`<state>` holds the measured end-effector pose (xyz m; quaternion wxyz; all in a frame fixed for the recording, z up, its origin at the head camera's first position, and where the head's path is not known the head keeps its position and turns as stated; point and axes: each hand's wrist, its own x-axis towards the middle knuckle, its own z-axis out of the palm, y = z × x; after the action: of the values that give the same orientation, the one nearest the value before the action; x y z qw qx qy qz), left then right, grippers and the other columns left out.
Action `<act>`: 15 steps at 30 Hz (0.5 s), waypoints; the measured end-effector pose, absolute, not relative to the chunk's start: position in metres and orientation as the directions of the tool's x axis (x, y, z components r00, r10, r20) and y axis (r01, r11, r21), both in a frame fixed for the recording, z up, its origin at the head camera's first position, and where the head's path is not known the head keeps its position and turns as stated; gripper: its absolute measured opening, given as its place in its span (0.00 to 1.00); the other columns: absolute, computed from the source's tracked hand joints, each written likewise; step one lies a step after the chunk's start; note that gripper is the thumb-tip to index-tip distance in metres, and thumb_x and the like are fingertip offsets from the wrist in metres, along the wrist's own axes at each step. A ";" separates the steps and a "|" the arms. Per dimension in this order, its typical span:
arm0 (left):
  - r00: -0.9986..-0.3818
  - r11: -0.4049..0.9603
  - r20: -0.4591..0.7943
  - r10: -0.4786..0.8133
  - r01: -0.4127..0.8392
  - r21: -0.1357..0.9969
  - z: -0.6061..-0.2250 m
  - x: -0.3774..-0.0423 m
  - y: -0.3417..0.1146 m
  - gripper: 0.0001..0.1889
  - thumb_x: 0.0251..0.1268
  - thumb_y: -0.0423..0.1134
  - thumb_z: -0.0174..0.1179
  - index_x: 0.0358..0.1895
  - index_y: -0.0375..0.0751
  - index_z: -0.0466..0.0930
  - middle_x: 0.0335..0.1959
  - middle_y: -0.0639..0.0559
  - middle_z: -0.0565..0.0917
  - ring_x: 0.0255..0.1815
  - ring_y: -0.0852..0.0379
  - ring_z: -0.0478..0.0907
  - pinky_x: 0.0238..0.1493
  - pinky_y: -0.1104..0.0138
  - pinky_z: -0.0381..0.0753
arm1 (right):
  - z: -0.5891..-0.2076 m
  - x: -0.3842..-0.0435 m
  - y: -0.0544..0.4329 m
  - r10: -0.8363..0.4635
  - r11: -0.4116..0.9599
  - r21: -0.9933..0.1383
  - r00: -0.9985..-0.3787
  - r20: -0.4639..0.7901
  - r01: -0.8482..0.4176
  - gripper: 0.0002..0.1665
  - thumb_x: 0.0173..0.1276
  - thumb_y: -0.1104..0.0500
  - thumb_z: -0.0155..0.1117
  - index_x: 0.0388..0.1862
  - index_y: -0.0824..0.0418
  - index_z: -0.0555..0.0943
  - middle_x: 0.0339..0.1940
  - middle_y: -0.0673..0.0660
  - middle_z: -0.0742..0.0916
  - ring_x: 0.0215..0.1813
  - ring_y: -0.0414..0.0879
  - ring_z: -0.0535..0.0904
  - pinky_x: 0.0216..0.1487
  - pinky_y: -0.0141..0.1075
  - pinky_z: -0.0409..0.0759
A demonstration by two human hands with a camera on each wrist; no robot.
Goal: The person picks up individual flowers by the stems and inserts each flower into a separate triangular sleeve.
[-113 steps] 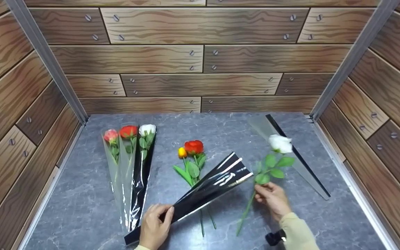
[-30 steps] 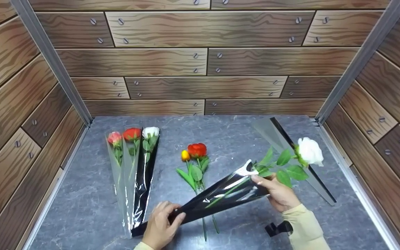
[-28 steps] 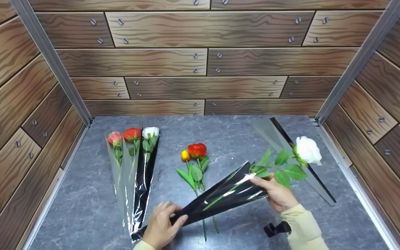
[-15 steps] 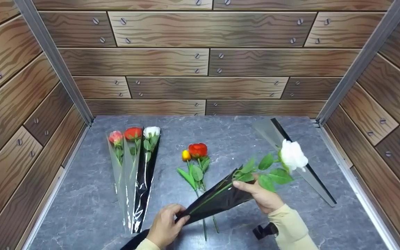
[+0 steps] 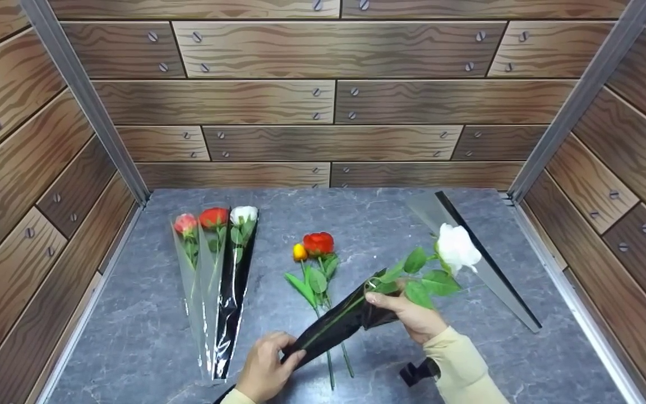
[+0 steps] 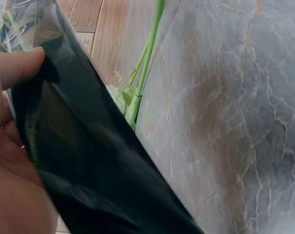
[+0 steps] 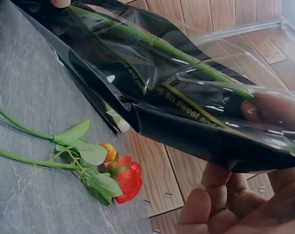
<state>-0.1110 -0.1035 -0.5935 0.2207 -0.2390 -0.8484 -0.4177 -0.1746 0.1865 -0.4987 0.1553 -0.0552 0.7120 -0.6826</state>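
Observation:
A white artificial rose (image 5: pixel 458 248) lies with its green stem (image 7: pixel 176 54) inside a black and clear flower sleeve (image 5: pixel 328 334); its bloom and upper leaves stick out of the wide mouth. My right hand (image 5: pixel 415 317) grips the sleeve at that mouth, thumb on the clear front over the stem and fingers behind. Lower down, my left hand (image 5: pixel 270 365) pinches the narrow part of the sleeve between thumb and fingers. The left wrist view shows the thumb across the black film (image 6: pixel 88 136). Gold lettering (image 7: pixel 186 105) runs along the sleeve in the right wrist view.
Three wrapped flowers (image 5: pixel 213 280) lie side by side on the left of the grey tabletop (image 5: pixel 149 314). Behind the held sleeve lie a loose red flower (image 5: pixel 318 243) and a yellow-orange tulip (image 5: pixel 299 252). A flat sleeve with a black edge (image 5: pixel 488 261) lies at the right. Wood-patterned walls surround the table.
The white rose was apart from the sleeve at first; its stem is now inside. Over the last second, my right hand has moved left with the rose, which sits deeper, and the sleeve has bunched.

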 end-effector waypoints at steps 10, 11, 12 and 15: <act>-0.771 0.390 0.610 0.183 0.627 0.675 -0.601 -0.111 -0.111 0.09 0.48 0.31 0.71 0.25 0.48 0.80 0.24 0.66 0.78 0.25 0.69 0.71 0.28 0.67 0.73 | -0.485 -0.174 0.196 -0.017 -0.125 -0.979 -0.987 -0.159 0.160 0.12 0.61 0.64 0.69 0.44 0.62 0.81 0.38 0.53 0.85 0.44 0.47 0.78 0.53 0.41 0.73; -0.776 0.378 0.606 0.176 0.622 0.686 -0.601 -0.111 -0.112 0.09 0.49 0.31 0.70 0.25 0.49 0.81 0.24 0.66 0.78 0.25 0.69 0.71 0.27 0.66 0.73 | -0.484 -0.175 0.199 0.002 -0.166 -0.975 -0.988 -0.151 0.149 0.12 0.62 0.64 0.68 0.45 0.62 0.80 0.38 0.53 0.85 0.43 0.47 0.78 0.51 0.41 0.73; -0.779 0.367 0.604 0.168 0.618 0.695 -0.602 -0.111 -0.112 0.09 0.49 0.30 0.70 0.25 0.49 0.81 0.23 0.66 0.79 0.25 0.68 0.72 0.27 0.65 0.74 | -0.482 -0.176 0.202 0.016 -0.213 -0.968 -0.990 -0.141 0.134 0.12 0.63 0.64 0.67 0.46 0.61 0.78 0.37 0.52 0.84 0.42 0.47 0.78 0.50 0.42 0.73; -0.780 0.334 0.606 0.154 0.618 0.711 -0.603 -0.112 -0.113 0.09 0.50 0.30 0.70 0.26 0.48 0.81 0.23 0.64 0.80 0.26 0.67 0.75 0.29 0.66 0.75 | -0.477 -0.179 0.210 0.053 -0.372 -0.926 -0.995 -0.086 0.060 0.13 0.67 0.62 0.63 0.49 0.60 0.76 0.39 0.52 0.84 0.43 0.47 0.77 0.49 0.40 0.73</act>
<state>-0.1116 -0.1133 -0.6032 0.2226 -0.2456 -0.7859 -0.5220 -0.1793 0.2095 -0.4767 0.0023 0.0503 0.5602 -0.8268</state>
